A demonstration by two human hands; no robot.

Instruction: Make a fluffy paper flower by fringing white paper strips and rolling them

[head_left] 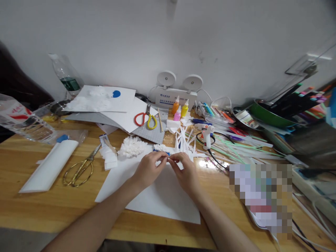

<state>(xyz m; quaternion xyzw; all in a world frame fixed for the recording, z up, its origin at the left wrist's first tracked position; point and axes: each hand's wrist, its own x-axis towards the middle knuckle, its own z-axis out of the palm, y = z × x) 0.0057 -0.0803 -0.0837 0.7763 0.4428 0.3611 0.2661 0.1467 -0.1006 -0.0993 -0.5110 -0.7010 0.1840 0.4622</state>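
Note:
My left hand (148,168) and my right hand (185,171) meet over a white sheet of paper (157,196) on the wooden table. Both pinch a small white paper piece (167,159) between their fingertips. Just beyond the fingers lie several cut white paper strips (185,141) and a small fringed white piece with a blue bit (160,149). A fluffy white paper flower (132,147) sits to the left of my left hand.
Gold scissors (80,169) and a white rolled sheet (49,166) lie at left. Red-and-yellow scissors (145,119), paint bottles (180,108), a glue gun (207,134), straws (236,147) and a green bowl (267,117) fill the back and right. A plastic bottle (65,75) stands by the wall.

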